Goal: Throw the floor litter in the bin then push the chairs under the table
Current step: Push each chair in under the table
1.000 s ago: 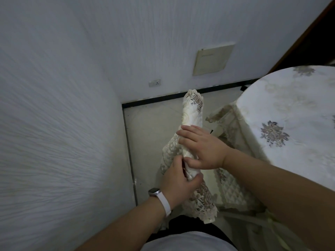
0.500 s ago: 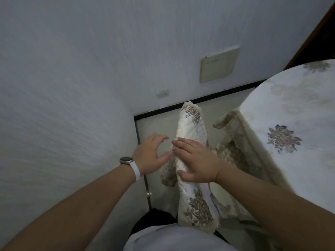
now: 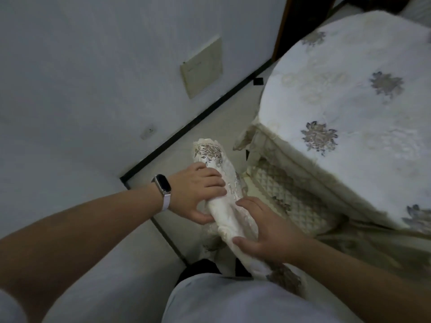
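The chair is standing in the corner by the wall, just beside the cloth-draped tabletop, its quilted seat already reaching partly under the hanging edge of the tablecloth. Both hands are gripping the top of the backrest, which is wearing a loose embroidered cover: the left hand is wrapping round it higher along the rail, thumb underneath, and the right hand is clasping it nearer the person's body. The frame under the cover is probably stiff and moderately heavy, but the fabric looks soft and likely to slide or bunch, so the hold needs to be pressing through to the rail rather than pinching cloth. The top rail's long axis is running diagonally from lower right to upper left, toward the wall, with the seat facing right toward the tabletop. No litter or bin is showing here.
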The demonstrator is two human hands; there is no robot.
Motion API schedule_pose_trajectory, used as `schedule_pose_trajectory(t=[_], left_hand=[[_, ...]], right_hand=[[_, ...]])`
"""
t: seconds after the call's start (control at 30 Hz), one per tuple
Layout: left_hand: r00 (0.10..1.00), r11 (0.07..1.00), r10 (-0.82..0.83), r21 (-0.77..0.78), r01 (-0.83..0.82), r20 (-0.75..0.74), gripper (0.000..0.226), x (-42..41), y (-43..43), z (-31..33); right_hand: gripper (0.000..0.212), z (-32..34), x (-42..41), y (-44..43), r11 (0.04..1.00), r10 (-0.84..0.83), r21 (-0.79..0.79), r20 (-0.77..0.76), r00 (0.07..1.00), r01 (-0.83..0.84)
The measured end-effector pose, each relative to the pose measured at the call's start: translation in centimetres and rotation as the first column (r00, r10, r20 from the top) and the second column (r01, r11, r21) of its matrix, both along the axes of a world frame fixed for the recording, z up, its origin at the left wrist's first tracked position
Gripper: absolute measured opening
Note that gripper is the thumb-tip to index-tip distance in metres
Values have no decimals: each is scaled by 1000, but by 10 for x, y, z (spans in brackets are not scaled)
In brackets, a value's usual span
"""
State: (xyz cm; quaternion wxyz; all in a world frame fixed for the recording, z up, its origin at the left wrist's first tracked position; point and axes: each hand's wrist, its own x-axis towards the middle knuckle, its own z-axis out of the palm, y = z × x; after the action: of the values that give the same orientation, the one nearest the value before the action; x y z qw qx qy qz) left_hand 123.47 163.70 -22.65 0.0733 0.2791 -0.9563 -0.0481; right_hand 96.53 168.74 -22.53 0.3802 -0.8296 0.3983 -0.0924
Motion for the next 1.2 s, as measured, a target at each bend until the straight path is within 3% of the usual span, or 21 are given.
schedule_pose_trajectory(t=[0.1, 0.23, 0.37, 0.57, 0.73, 0.87, 1.2], left_hand=[[982, 993, -118, -28, 115, -148, 59, 0, -15, -15], [941, 976, -215, -16, 218, -261, 57, -4, -31, -30], [907, 969, -241, -39, 243, -346, 57, -9, -47, -35], [867, 955, -287, -58, 289, -408, 58, -22, -63, -35], [853, 944, -325, -83, 320, -408, 61, -41, -84, -21], [851, 941, -334, -97, 324, -405, 63, -53, -97, -20], [861, 949, -314, -110, 295, -399, 66, -82, -120, -4]], right_hand=[[68, 2, 4, 8, 984, -175, 28, -2, 985, 175], [71, 5, 7, 24, 934, -351, 50, -48, 935, 353], [70, 16, 15, 45, 885, -435, 135, -99, 895, 446], [63, 23, 13, 46, 816, -566, 82, -95, 819, 573], [65, 30, 9, 42, 805, -592, -23, -102, 799, 593], [52, 33, 3, 43, 801, -594, -199, -144, 792, 565], [40, 17, -27, 41, 600, -695, -630, -104, 711, 494]])
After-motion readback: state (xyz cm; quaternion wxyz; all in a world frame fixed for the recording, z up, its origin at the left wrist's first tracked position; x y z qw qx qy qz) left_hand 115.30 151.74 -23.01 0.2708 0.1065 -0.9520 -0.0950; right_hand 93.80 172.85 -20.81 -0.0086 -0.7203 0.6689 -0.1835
